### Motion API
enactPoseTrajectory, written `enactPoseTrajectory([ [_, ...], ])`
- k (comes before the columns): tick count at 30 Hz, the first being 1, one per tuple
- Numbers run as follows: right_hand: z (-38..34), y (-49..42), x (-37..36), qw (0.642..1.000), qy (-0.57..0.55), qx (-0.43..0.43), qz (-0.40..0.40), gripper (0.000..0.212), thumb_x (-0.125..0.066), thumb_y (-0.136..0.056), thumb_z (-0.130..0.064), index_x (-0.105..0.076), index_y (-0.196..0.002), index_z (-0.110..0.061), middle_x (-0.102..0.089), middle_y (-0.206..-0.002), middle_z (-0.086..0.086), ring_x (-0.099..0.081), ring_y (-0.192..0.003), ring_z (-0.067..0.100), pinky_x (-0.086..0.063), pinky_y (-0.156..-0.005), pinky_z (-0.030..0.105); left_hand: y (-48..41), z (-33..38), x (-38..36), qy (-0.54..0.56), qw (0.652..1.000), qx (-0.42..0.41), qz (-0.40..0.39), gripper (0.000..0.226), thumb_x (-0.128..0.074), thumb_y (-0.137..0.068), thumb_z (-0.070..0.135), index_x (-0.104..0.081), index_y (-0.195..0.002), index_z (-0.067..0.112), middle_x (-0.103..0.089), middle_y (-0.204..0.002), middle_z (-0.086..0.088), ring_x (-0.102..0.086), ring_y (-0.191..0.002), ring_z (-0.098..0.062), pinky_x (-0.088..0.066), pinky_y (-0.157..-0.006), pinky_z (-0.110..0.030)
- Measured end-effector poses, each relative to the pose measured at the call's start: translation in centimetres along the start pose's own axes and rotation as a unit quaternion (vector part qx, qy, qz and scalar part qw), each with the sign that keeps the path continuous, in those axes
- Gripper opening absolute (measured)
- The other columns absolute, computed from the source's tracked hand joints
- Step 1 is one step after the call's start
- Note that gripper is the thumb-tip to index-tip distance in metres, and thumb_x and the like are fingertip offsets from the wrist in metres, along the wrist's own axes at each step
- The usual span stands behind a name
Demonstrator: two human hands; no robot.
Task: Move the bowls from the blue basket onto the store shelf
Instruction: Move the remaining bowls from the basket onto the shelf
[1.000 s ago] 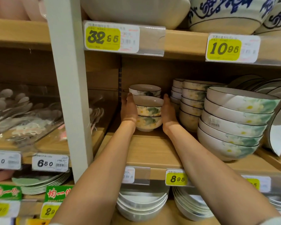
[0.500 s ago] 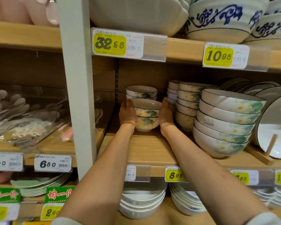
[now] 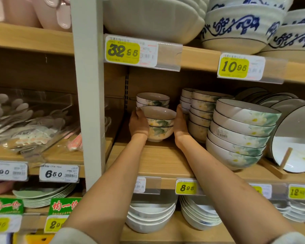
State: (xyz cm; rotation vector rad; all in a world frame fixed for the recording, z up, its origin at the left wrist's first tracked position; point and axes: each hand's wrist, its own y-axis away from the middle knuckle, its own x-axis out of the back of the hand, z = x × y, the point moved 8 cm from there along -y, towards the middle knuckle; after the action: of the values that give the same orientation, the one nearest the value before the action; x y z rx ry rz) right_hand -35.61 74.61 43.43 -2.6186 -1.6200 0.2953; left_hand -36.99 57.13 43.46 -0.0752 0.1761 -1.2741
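**Item:** stack of small bowls (image 3: pixel 158 124). White with a yellow-and-green flower print and dark rims; three nested, as far as I can count.

**Location:** middle shelf (image 3: pixel 158 161), left bay, well back from the front edge. The foot is at the board or just above it; I cannot tell which. The blue basket is out of view.

**Hold:** my left hand (image 3: pixel 138 123) cups the stack's left side, thumb up at the top rim. My right hand (image 3: pixel 180 123) cups the right side. Both hands curve round the walls and press inward. My fingertips are hidden behind the bowls.

**Adjacent:**
- Rear stack (image 3: pixel 152 100), same pattern, just behind and close to touching.
- Medium bowls (image 3: pixel 201 111), a tall column just right of my right hand, with my knuckles near or against it.
- Large bowls (image 3: pixel 243 131), further right.
- Plate (image 3: pixel 296 143), propped on a wooden stand beyond those.

**Hazards, as I judge them:**
- Pushing further back would knock rim against the rear stack and chip or tip it.
- My grip is a sideways squeeze with nothing underneath. The glazed walls look slick, so the lowest bowl could slip out if the stack is not yet down.
- The top bowl appears to sit slightly tilted. A jolt on release could rattle it loose.
- Drawing my right hand out wide could nudge the medium bowls and topple the column.
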Motion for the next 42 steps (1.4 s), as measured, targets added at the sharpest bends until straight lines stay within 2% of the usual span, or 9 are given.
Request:
enactPoseTrajectory([
  [4, -2.2, 1.8, 1.5, 1.0, -0.007, -0.007, 0.007, 0.058, -0.034, -0.098, -0.057, -0.04, -0.146, -0.025, -0.047, -0.146, 0.003, -0.048, -0.127, 0.023, -0.036, -0.103, 0.033, 2.2, 1.0, 1.2, -0.026, 0.999, 0.036, -0.014, 0.05, -0.023, -0.104, 0.041, -0.044, -0.142, 0.017, -0.046, -0.145, -0.014, -0.044, -0.13, -0.032, -0.033, -0.102, -0.036],
  [8, -4.0, 6.7, 3.7, 1.0, 0.01, 0.01, -0.001, 0.04, -0.039, -0.098, -0.05, -0.058, -0.12, -0.023, -0.059, -0.121, 0.002, -0.053, -0.098, 0.016, -0.044, -0.092, 0.036, 6.6, 2.5, 4.3, -0.02, 0.999, 0.019, -0.018, 0.044, -0.029, -0.102, 0.04, -0.055, -0.126, 0.013, -0.056, -0.131, -0.01, -0.052, -0.1, -0.019, -0.036, -0.09, -0.033],
  [10, -5.0, 9.8, 4.7, 0.999, -0.006, 0.038, -0.022, 0.029, -0.036, -0.1, -0.047, -0.056, -0.107, -0.028, -0.06, -0.114, -0.001, -0.055, -0.101, 0.015, -0.044, -0.096, 0.039, 9.8, 2.9, 5.9, -0.021, 0.998, 0.006, -0.054, 0.049, -0.027, -0.102, 0.041, -0.055, -0.131, 0.013, -0.059, -0.13, -0.008, -0.052, -0.108, -0.018, -0.037, -0.096, -0.035],
  [12, -5.5, 13.2, 5.2, 0.995, -0.054, 0.044, -0.073, 0.036, -0.032, -0.102, -0.046, -0.057, -0.119, -0.025, -0.062, -0.119, -0.002, -0.059, -0.111, 0.015, -0.046, -0.097, 0.036, 13.7, 2.7, 7.9, -0.01, 0.996, 0.013, -0.092, 0.05, -0.024, -0.104, 0.042, -0.059, -0.126, 0.014, -0.067, -0.119, -0.006, -0.061, -0.109, -0.018, -0.044, -0.1, -0.036],
  [16, -4.2, 20.0, 5.2, 0.981, -0.101, 0.004, -0.168, 0.043, -0.029, -0.104, -0.041, -0.065, -0.106, -0.017, -0.075, -0.102, 0.006, -0.073, -0.093, 0.017, -0.054, -0.084, 0.031, 21.6, 1.7, 12.9, 0.009, 0.995, 0.035, -0.088, 0.049, -0.022, -0.105, 0.039, -0.065, -0.103, 0.016, -0.073, -0.09, -0.003, -0.069, -0.083, -0.015, -0.053, -0.076, -0.024],
  [23, 6.9, 33.2, 0.1, 0.925, -0.051, -0.136, -0.35, 0.053, -0.028, -0.105, -0.039, -0.066, -0.092, -0.005, -0.073, -0.082, 0.017, -0.071, -0.068, 0.023, -0.053, -0.066, 0.028, 32.9, -4.0, 25.9, -0.022, 0.992, 0.114, 0.05, 0.046, -0.025, -0.106, 0.035, -0.063, -0.1, 0.011, -0.071, -0.089, -0.008, -0.065, -0.079, -0.019, -0.048, -0.071, -0.025],
  [29, 17.8, 42.3, -4.8, 0.866, 0.034, -0.232, -0.441, 0.034, -0.039, -0.104, -0.022, -0.065, -0.093, -0.003, -0.072, -0.072, 0.012, -0.069, -0.053, 0.015, -0.052, -0.049, 0.019, 37.5, -9.9, 38.6, -0.071, 0.957, 0.219, 0.177, 0.036, -0.034, -0.104, 0.027, -0.061, -0.102, 0.005, -0.069, -0.089, -0.013, -0.061, -0.075, -0.023, -0.041, -0.068, -0.029],
  [39, 31.8, 51.2, -12.2, 0.8, 0.199, -0.341, -0.453, 0.02, -0.047, -0.098, -0.02, -0.065, -0.096, -0.01, -0.073, -0.08, 0.008, -0.07, -0.069, 0.021, -0.051, -0.061, 0.025, 37.4, -16.9, 54.1, -0.14, 0.932, 0.28, 0.181, 0.031, -0.037, -0.101, 0.019, -0.062, -0.104, 0.002, -0.069, -0.091, -0.015, -0.059, -0.069, -0.02, -0.041, -0.058, -0.024],
  [42, 35.0, 53.1, -13.5, 0.78, 0.235, -0.394, -0.426, 0.019, -0.045, -0.099, -0.022, -0.059, -0.094, -0.01, -0.069, -0.091, 0.012, -0.066, -0.076, 0.022, -0.047, -0.063, 0.026, 36.6, -17.9, 57.7, -0.203, 0.927, 0.279, 0.147, 0.025, -0.04, -0.1, 0.016, -0.061, -0.09, 0.005, -0.065, -0.085, -0.012, -0.056, -0.063, -0.015, -0.039, -0.047, -0.015],
])
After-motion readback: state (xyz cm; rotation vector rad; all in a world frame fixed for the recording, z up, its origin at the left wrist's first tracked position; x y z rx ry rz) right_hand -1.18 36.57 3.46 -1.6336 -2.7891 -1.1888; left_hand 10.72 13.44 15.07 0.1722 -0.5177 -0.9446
